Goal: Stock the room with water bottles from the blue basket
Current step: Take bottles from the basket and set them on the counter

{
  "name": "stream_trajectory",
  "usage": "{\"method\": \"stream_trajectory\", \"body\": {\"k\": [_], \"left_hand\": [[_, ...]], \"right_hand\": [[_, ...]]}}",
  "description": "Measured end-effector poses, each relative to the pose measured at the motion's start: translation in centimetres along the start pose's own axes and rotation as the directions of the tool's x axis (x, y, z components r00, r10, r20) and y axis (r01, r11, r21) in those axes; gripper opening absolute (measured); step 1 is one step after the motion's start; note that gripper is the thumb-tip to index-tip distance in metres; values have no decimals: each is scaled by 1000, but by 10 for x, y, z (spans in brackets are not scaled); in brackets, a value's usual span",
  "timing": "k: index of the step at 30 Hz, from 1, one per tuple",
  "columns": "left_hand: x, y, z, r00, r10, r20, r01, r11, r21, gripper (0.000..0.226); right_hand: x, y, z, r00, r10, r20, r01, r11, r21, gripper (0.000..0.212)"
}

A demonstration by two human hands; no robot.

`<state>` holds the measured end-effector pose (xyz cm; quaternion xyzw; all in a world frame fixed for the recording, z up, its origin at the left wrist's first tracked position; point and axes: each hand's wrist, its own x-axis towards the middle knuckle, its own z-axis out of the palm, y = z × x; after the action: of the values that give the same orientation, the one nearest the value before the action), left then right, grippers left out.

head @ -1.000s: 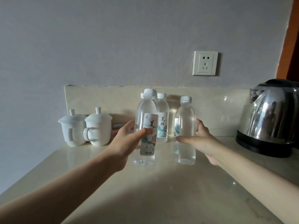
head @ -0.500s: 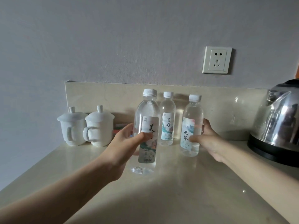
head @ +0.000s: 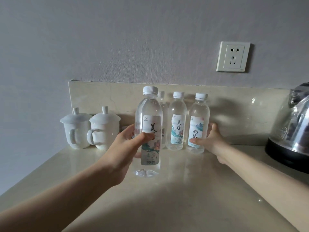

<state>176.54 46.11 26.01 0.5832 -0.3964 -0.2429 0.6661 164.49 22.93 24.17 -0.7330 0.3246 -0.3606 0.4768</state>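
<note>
My left hand (head: 127, 148) grips a clear water bottle (head: 148, 114) with a white cap and a painted label, held upright just above the beige counter (head: 167, 198). My right hand (head: 212, 139) holds a second bottle (head: 198, 121) that stands on the counter near the backsplash. Between them a third bottle (head: 176, 121) stands by the backsplash. A fourth bottle (head: 161, 96) is mostly hidden behind the one in my left hand. The blue basket is out of view.
Two white lidded cups (head: 90, 128) stand at the back left. A steel electric kettle (head: 292, 136) on a black base sits at the right edge. A wall socket (head: 233, 56) is above the stone backsplash (head: 234, 101).
My right hand has pushed its bottle back to the backsplash, beside the standing bottle, and its label has turned to face me. The left hand's bottle has stayed about where it was.
</note>
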Motion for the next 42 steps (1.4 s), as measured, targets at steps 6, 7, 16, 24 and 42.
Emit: {"method": "stream_trajectory", "body": {"k": [6,7,16,24,42], "left_hand": [[2,-2,-3,1000,9,-12,-9,1000,-8,63],[3,-3,-3,1000,10,-12,-10,1000,-3,63],[5,-6,-1,999,4,-42,-3,1000,27,66],[5,-6,-1,998,17,-66,-14,999,41,69],[-48,20,-8,949,108,-295,-127,991,-45,55]], "right_hand": [[6,7,1,1000,-16,1,16,1000,25,64],[7,8,2,1000,-24,-1,24,999,27,63],[10,13,8,995,-97,2,96,994,52,62],[9,19,14,989,-139,-56,141,990,21,61],[-92,-31,30,957,-269,-109,286,934,215,28]]}}
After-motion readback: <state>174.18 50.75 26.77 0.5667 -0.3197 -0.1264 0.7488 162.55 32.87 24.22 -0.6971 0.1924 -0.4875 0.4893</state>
